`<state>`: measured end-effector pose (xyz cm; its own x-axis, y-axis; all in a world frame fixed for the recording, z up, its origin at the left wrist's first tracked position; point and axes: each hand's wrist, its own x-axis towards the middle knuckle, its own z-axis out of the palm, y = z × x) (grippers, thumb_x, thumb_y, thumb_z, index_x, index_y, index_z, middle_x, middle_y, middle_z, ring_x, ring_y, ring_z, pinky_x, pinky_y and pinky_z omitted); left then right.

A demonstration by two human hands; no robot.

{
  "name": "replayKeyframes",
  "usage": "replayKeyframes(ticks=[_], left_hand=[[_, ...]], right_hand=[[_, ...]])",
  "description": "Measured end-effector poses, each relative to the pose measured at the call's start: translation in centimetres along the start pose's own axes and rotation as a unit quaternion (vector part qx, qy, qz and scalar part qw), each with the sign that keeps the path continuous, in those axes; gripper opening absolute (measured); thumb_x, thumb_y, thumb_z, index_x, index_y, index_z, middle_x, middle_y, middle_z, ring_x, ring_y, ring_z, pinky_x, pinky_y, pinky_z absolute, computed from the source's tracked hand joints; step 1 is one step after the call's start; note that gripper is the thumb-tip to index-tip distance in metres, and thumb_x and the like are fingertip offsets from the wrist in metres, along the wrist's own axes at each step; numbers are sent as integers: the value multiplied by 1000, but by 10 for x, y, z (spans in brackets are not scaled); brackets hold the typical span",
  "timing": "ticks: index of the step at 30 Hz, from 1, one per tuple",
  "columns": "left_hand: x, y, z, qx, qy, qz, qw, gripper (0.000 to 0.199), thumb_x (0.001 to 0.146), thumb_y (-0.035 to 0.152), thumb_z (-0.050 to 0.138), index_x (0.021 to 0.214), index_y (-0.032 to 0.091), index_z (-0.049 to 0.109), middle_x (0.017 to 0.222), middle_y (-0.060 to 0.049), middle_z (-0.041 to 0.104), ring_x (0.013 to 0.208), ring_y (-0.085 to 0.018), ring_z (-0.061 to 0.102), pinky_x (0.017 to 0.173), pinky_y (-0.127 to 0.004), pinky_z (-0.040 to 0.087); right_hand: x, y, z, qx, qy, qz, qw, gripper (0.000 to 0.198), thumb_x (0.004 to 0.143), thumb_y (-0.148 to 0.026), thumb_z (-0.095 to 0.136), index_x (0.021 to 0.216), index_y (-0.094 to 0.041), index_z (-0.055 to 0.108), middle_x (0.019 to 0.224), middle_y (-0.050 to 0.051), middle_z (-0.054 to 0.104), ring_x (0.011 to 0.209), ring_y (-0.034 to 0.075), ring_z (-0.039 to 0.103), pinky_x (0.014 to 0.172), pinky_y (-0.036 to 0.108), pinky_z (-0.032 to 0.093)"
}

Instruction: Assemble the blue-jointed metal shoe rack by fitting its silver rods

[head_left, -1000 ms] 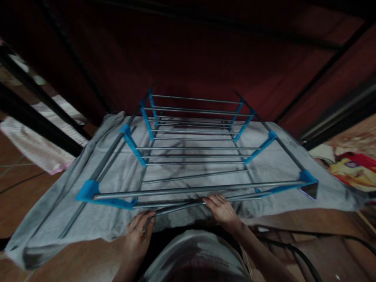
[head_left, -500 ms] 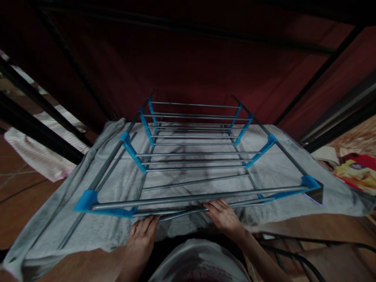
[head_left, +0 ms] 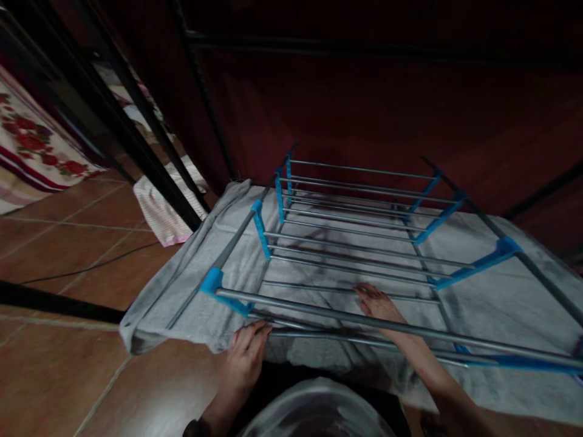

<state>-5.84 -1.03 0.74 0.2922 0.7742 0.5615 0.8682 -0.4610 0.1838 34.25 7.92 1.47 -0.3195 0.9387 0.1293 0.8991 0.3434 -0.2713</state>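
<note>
Ahead of left hand [head_left: 247,353], closed round near rod [head_left: 314,334]: rack [head_left: 364,249]; right hand [head_left: 378,305], part-curled, at inner rod [head_left: 314,287], grip unclear.

Gray cloth [head_left: 191,273] spread wide, wrinkled, bunched up at far-left corner; near-left corner droops toward the floor [head_left: 59,376], which is brown tile with pale grout lines. Dark red fabric [head_left: 364,109] fills the background, horizontal black bar [head_left: 364,45] across it. Slanted black post [head_left: 113,115] at left; another black bar [head_left: 59,301] low at left edge, running to the gray cloth. Striped cloth [head_left: 157,209], whitish with pink edge, sits behind the post. Thin black cable [head_left: 113,258] on tiles nearby. Floral blanket [head_left: 36,142], red roses on white, at far left. Pale clutter [head_left: 141,121] behind the post, too dim to identify.
</note>
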Motion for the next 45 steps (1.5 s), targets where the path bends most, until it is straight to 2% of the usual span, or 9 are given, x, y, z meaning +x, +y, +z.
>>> replayKeyframes(ticks=[5,11,14,18,24,30,36,41,45], left_hand=[[-6,-13,-13,6,-12,-63,998,29,99,15,47,118,23,67,113,-7,71,104,-20,64,90,-34,51],[3,-89,-32,34,72,-298,951,30,99,25,43,122,16,61,111,-12,66,106,-26,62,95,-42,51],[13,-124,-31,89,26,-344,934,39,96,22,43,130,10,57,120,-18,62,113,-32,58,98,-48,49],[27,-144,-21,169,-58,-390,903,44,96,22,40,135,7,54,126,-21,59,114,-36,55,95,-52,47],[35,-152,-15,186,-100,-334,919,41,96,17,34,126,8,61,105,-16,62,98,-30,55,89,-42,47],[29,-163,-15,163,-84,-312,932,37,94,17,37,122,9,61,105,-15,63,94,-28,54,89,-40,46],[27,-164,-11,223,-101,-298,922,36,95,20,36,119,8,60,103,-15,61,94,-31,54,84,-39,44],[27,-161,-11,251,-95,-280,922,33,95,19,36,116,10,59,100,-14,60,90,-29,55,81,-37,42],[28,-161,-11,249,-85,-282,923,31,94,20,37,114,12,60,99,-14,61,89,-29,54,81,-38,42]], right_hand=[[6,6,18,-39,-88,-11,995,54,95,-32,36,140,-15,60,142,14,59,130,33,57,109,55,47],[-5,27,43,-58,-31,-30,997,55,97,-40,34,142,-19,59,146,13,56,130,33,56,108,54,47],[-12,40,50,-45,-44,-23,998,54,96,-38,35,141,-21,60,146,11,56,129,32,58,106,53,49],[-16,49,51,-12,-75,-27,997,54,93,-36,41,143,-25,59,148,8,55,132,31,56,106,47,50],[-9,37,60,-40,-7,11,999,48,95,-34,42,136,-22,64,136,13,64,123,33,62,102,52,51],[13,26,67,-27,23,-10,999,44,88,-20,41,120,-15,72,128,17,68,119,31,65,102,48,54],[20,14,39,2,-1,-21,1000,42,83,-15,42,109,-21,74,117,10,73,99,25,72,89,41,61],[2,0,9,20,71,-9,997,42,92,-21,39,113,-25,74,117,10,73,107,26,70,95,44,59],[-27,-7,4,14,115,-22,993,47,94,-20,34,120,-25,73,124,8,71,115,27,68,99,45,58]])
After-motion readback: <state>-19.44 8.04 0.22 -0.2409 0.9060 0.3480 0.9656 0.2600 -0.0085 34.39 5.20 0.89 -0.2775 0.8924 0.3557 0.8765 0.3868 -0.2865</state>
